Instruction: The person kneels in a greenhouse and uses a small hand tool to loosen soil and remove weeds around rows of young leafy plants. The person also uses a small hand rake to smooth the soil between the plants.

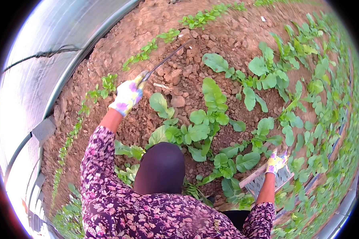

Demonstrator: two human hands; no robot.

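Observation:
My left hand (127,95), in a white glove with yellow, purple and blue patches, grips a thin, dark, rod-like hand tool (169,56). The tool slants up and to the right over clods of dry brown soil (173,76); its far end blurs into the ground. On the right, my right hand (277,163) wears a matching glove and lies over a small stool (261,182) with a wooden rail and a grey seat. Whether its fingers close on the stool is unclear. Broad-leaved green plants (199,128) grow between my hands, in front of my bent knee (160,168).
A curved row of small seedlings (145,50) runs along the left. Beyond it stands a translucent plastic sheet wall (33,89) with a grey block (44,130) at its foot. Denser leafy rows (320,98) fill the right, crossed by a dark hose-like line (335,146).

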